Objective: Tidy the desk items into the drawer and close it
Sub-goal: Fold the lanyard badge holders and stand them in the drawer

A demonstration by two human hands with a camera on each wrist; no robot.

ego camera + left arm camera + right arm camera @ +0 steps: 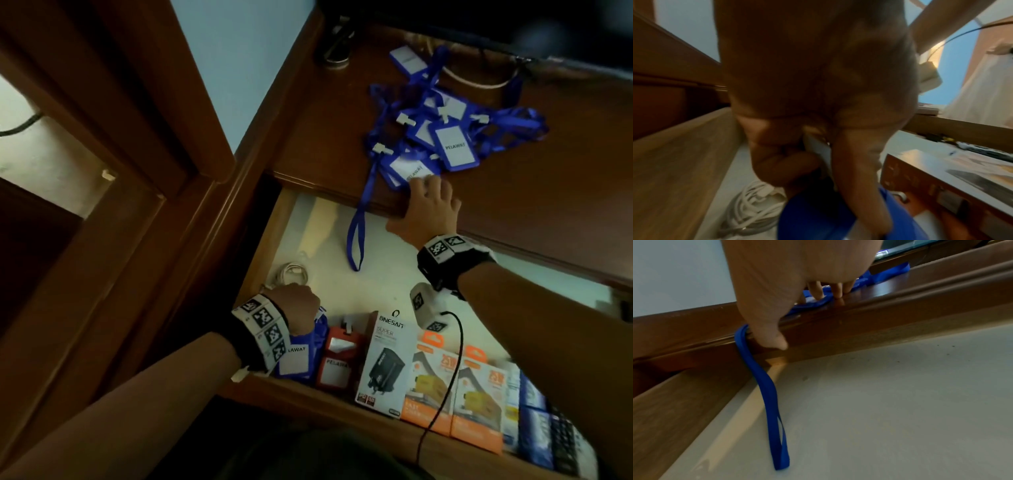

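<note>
A wooden counter (pixel 342 113) above an open drawer (pixel 342 284); the right hand (pixel 428 209), fingers spread, presses a blue badge (pixel 409 168). The left hand (pixel 298 310) grips another. Gather trailing lanyards first.

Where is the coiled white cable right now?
The coiled white cable lies in the drawer's far-left corner in the head view, just beyond the left hand.
</note>
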